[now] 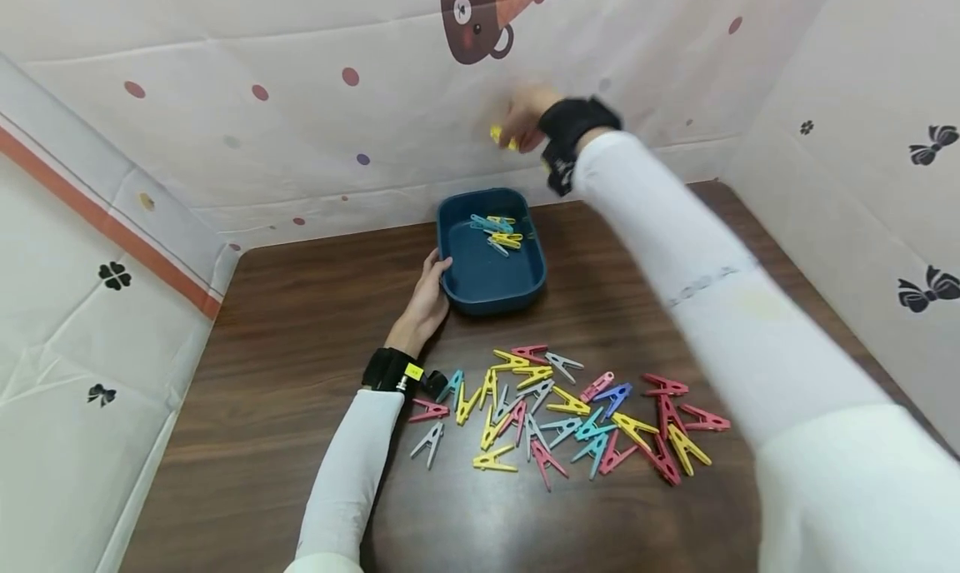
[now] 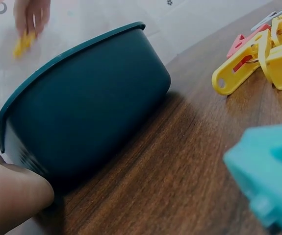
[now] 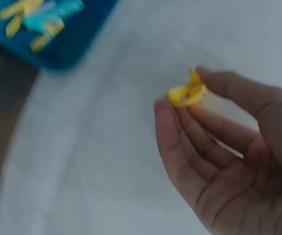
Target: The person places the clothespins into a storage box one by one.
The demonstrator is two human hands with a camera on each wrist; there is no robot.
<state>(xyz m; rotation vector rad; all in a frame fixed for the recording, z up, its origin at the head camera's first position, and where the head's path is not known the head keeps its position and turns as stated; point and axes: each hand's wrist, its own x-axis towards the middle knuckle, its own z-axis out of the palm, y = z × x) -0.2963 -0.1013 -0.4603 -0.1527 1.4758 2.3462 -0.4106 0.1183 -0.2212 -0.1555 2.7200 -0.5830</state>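
Observation:
My left hand grips the left side of a dark blue plastic bin, its thumb against the outer wall in the left wrist view. Several yellow and turquoise clothespins lie inside the bin. Raised above the bin's far right corner, my right hand pinches a yellow clothespin between thumb and fingertips. It is blurred in the head view. A spread of yellow, red, pink, turquoise, grey and blue clothespins covers the wooden table between the bin and me.
The dark wooden table meets a wall covered in white printed sheeting just behind the bin. More sheeting stands along the right side. A turquoise clothespin lies close to my left wrist.

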